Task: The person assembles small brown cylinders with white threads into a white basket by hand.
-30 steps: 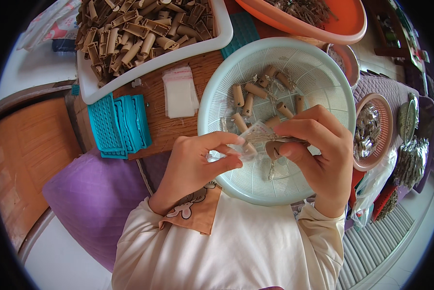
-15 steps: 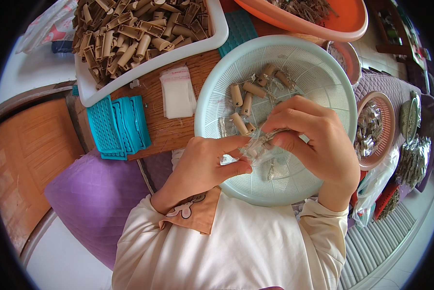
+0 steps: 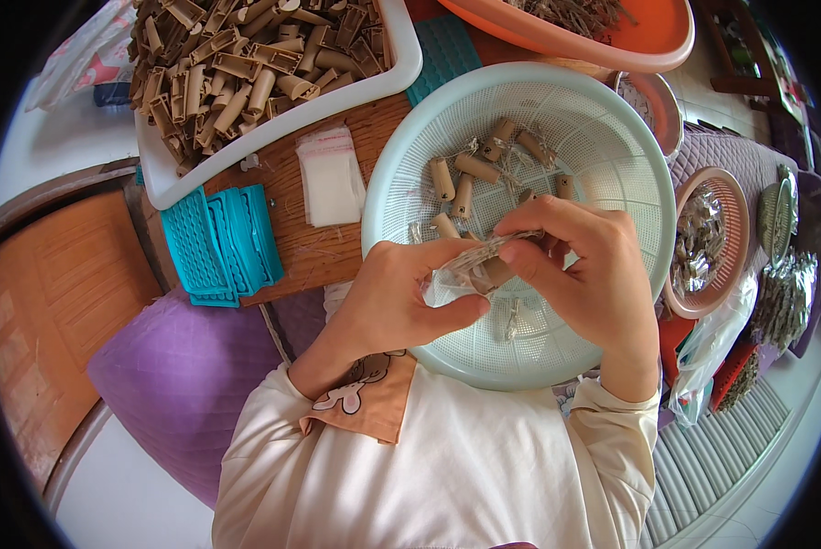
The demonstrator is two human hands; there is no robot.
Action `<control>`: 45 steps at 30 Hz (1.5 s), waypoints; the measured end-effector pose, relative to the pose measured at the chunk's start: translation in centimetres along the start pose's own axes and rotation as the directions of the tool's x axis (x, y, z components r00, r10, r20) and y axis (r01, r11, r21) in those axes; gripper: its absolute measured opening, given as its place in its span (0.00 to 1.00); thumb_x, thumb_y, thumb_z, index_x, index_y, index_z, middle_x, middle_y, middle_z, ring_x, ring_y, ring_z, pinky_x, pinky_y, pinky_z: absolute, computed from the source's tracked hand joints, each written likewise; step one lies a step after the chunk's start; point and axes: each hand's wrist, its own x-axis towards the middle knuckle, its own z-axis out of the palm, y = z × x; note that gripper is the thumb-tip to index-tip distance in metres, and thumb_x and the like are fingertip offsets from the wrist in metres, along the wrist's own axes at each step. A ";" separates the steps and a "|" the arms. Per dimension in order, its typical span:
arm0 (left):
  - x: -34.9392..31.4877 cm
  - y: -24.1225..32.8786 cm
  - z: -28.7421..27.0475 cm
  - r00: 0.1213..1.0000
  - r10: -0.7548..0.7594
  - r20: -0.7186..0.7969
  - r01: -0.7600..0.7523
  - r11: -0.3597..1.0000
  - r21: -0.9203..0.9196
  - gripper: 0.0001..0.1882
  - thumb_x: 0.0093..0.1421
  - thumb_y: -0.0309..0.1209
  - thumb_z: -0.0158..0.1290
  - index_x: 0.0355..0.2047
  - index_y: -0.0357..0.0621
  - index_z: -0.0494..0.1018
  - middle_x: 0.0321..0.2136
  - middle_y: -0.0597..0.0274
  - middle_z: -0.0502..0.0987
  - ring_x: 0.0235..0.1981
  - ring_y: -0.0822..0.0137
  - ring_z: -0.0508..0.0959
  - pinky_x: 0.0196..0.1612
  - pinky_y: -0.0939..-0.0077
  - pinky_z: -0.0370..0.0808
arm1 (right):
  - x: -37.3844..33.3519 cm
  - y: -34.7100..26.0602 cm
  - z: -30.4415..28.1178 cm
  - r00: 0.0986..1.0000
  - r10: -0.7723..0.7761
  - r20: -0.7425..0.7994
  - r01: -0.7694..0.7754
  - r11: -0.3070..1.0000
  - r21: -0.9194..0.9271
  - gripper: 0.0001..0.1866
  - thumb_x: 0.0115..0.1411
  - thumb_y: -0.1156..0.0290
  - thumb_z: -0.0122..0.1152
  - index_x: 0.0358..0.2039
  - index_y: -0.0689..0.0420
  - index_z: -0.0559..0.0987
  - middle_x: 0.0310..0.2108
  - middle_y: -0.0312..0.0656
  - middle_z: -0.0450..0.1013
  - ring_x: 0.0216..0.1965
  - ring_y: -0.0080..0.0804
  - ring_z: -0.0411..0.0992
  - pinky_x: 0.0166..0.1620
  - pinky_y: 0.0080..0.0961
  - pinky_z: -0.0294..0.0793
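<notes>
Over the pale green mesh basket [image 3: 380,174], a bundle of thin, silvery-brown wire [image 3: 484,254] stretches between my hands. My right hand [image 3: 583,265] pinches one end with thumb and fingertips. Loosely holding the other end is my left hand [image 3: 397,288], its index finger against the wire and its thumb apart below. A tan cylindrical case [image 3: 495,273] shows just under the bundle, partly hidden by my right fingers. Inside the basket lie several similar tan cases [image 3: 476,167] with tangled fine wires, and a small wire bundle [image 3: 513,320] sits by the near side.
A white tray [image 3: 409,64] heaped with tan cases stands at the far left. Teal textured pads [image 3: 218,247] and a stack of clear bags [image 3: 330,178] lie on the wooden table [image 3: 287,174]. An orange basin [image 3: 648,46] is at the back; a pink basket [image 3: 735,229] holds wrapped bundles at right.
The bundle has been turned and drawn out straighter, exposing a tan case beneath. My left thumb has moved away from the index finger; the view has shifted slightly.
</notes>
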 end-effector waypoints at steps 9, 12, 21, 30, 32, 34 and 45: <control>0.7 0.3 -0.5 0.994 0.033 0.100 -0.029 0.999 -0.042 0.19 0.43 0.36 0.59 0.35 0.39 0.73 0.21 0.56 0.75 0.19 0.69 0.74 0.24 0.78 0.69 | -1.0 1.0 1.6 0.985 -0.091 -0.147 0.088 0.996 -0.030 0.05 0.44 0.78 0.60 0.25 0.61 0.76 0.22 0.41 0.66 0.18 0.32 0.68 0.22 0.24 0.67; 1.2 0.6 -0.5 0.990 0.053 0.129 -0.052 0.999 -0.017 0.18 0.43 0.36 0.59 0.34 0.39 0.73 0.20 0.57 0.75 0.18 0.69 0.74 0.23 0.79 0.69 | -1.5 1.0 1.7 0.992 -0.048 -0.115 0.038 0.996 -0.084 0.06 0.44 0.79 0.60 0.26 0.60 0.76 0.20 0.39 0.66 0.18 0.30 0.67 0.22 0.23 0.67; 2.0 0.7 0.9 0.992 0.112 0.053 -0.082 0.917 -0.391 0.16 0.49 0.31 0.57 0.36 0.34 0.72 0.28 0.59 0.76 0.28 0.76 0.74 0.31 0.83 0.71 | -2.8 2.9 2.9 0.869 -0.338 -0.361 0.249 0.930 -0.270 0.14 0.43 0.69 0.64 0.32 0.58 0.76 0.29 0.40 0.71 0.27 0.30 0.69 0.28 0.23 0.69; 1.7 0.6 1.0 0.993 0.114 0.003 -0.096 0.852 -0.515 0.15 0.51 0.29 0.56 0.36 0.32 0.71 0.31 0.57 0.76 0.33 0.75 0.75 0.36 0.83 0.72 | -3.9 4.3 4.5 0.845 -0.358 -0.397 0.285 0.930 -0.232 0.26 0.33 0.61 0.67 0.38 0.55 0.77 0.45 0.45 0.65 0.44 0.43 0.64 0.44 0.33 0.67; 1.7 0.6 1.4 0.994 0.110 0.006 -0.091 0.852 -0.515 0.14 0.50 0.28 0.55 0.36 0.32 0.72 0.30 0.57 0.76 0.33 0.75 0.75 0.36 0.84 0.72 | -4.0 4.6 4.6 0.834 -0.368 -0.411 0.294 0.927 -0.233 0.26 0.33 0.63 0.68 0.37 0.55 0.77 0.44 0.45 0.65 0.44 0.44 0.64 0.44 0.33 0.67; 1.9 0.7 1.8 0.994 0.109 -0.015 -0.103 0.867 -0.488 0.11 0.49 0.29 0.57 0.33 0.37 0.73 0.25 0.60 0.76 0.27 0.73 0.75 0.31 0.82 0.71 | -4.0 4.7 4.6 0.822 -0.378 -0.426 0.304 0.924 -0.233 0.25 0.32 0.66 0.68 0.36 0.55 0.77 0.44 0.45 0.66 0.44 0.44 0.64 0.44 0.34 0.67; 3.4 2.4 0.4 0.929 0.356 0.100 -0.361 0.932 0.028 0.19 0.42 0.38 0.61 0.35 0.47 0.73 0.25 0.65 0.76 0.26 0.67 0.71 0.30 0.76 0.67 | -4.2 4.0 2.9 0.843 -0.284 -0.457 0.304 0.952 -0.031 0.22 0.37 0.69 0.67 0.35 0.60 0.74 0.40 0.48 0.69 0.37 0.39 0.71 0.36 0.24 0.73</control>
